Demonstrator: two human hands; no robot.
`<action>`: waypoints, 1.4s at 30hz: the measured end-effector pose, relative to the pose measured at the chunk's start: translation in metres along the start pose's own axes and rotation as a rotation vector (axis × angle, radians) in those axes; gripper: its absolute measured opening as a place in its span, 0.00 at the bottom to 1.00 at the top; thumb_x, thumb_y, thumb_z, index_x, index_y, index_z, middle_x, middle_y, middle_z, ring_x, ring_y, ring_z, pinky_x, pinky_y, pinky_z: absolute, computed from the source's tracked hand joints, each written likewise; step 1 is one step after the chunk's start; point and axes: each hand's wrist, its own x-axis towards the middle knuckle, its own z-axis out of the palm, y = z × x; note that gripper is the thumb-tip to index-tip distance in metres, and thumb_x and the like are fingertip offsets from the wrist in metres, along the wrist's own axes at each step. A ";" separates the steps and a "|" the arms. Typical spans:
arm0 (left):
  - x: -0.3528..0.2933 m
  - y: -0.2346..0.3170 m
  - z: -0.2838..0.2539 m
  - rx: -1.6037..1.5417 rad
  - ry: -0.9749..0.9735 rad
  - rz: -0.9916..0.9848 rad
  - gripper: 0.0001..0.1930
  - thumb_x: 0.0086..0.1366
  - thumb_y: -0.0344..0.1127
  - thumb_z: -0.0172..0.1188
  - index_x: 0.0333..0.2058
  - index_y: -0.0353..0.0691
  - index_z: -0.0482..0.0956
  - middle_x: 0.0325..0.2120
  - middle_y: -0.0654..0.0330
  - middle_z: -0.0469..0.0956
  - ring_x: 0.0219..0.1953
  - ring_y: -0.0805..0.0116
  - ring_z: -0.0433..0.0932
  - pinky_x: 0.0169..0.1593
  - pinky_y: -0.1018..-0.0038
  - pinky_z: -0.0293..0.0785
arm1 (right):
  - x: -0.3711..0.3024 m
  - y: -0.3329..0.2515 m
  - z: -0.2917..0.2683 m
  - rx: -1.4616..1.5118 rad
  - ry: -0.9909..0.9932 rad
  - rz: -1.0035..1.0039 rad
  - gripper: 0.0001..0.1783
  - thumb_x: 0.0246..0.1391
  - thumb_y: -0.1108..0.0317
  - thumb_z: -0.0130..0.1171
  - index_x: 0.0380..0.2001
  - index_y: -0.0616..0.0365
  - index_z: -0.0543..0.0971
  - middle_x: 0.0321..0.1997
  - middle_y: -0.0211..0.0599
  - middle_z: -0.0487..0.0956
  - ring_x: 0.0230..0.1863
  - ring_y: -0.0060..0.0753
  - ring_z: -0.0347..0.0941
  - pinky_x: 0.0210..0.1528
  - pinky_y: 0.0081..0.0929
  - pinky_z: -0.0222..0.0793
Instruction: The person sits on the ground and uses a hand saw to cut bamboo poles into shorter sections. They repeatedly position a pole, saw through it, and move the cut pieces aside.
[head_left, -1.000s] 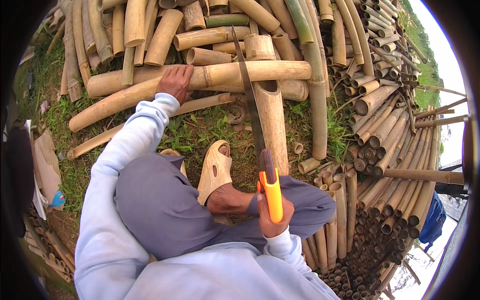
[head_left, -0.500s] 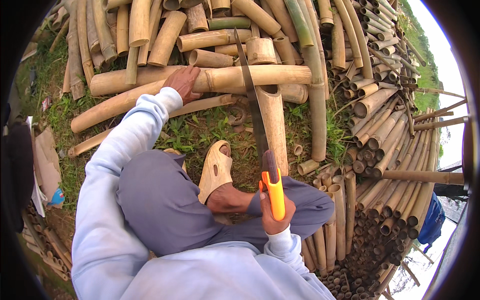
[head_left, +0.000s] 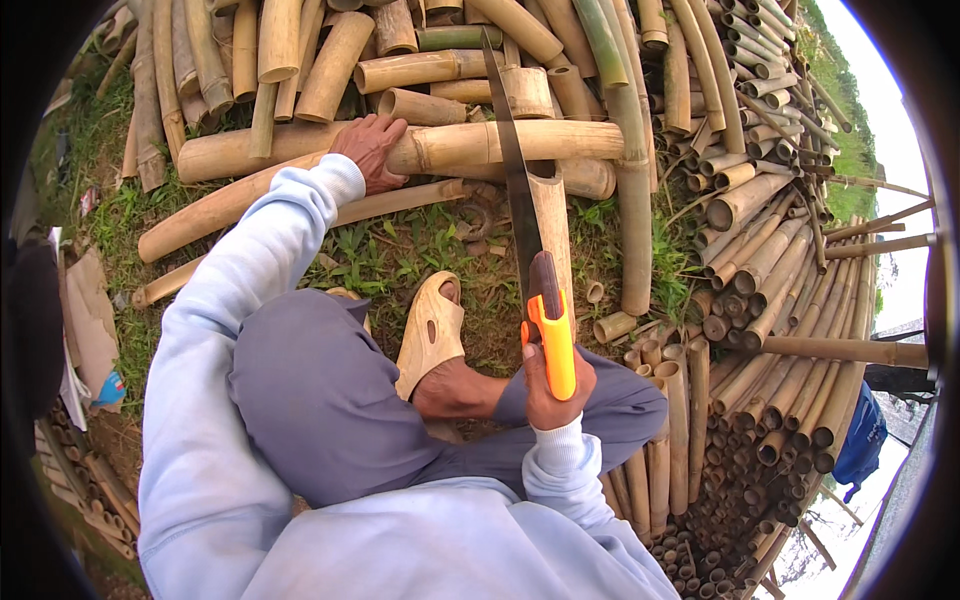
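My right hand (head_left: 557, 392) is closed round the orange handle of a hand saw (head_left: 519, 190), whose long dark blade points away from me. The blade lies across a thick tan bamboo pole (head_left: 574, 139) right of the pole's middle; whether it has cut in cannot be told. Gripping that pole on the left, my left hand (head_left: 371, 152) has its fingers over the top. An upright bamboo post (head_left: 552, 215) stands beneath the pole by the blade, its lower part partly behind the saw.
Cut bamboo lengths (head_left: 335, 65) are heaped beyond the pole. More bamboo stacks (head_left: 775, 300) fill the right side. A cream clog (head_left: 432, 335) on my foot rests on grass below the pole. At far right hangs a blue bag (head_left: 862, 440).
My right hand and the saw have moved forward, away from me, with the blade sliding along across the pole. My left hand stays on the pole, shifted very slightly.
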 end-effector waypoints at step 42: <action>0.015 -0.003 0.002 0.085 0.063 0.007 0.38 0.44 0.48 0.80 0.52 0.41 0.72 0.48 0.53 0.74 0.55 0.53 0.72 0.60 0.60 0.69 | -0.045 -0.006 0.008 -0.020 -0.013 0.018 0.05 0.57 0.78 0.64 0.38 0.65 0.82 0.26 0.44 0.81 0.25 0.38 0.79 0.32 0.31 0.73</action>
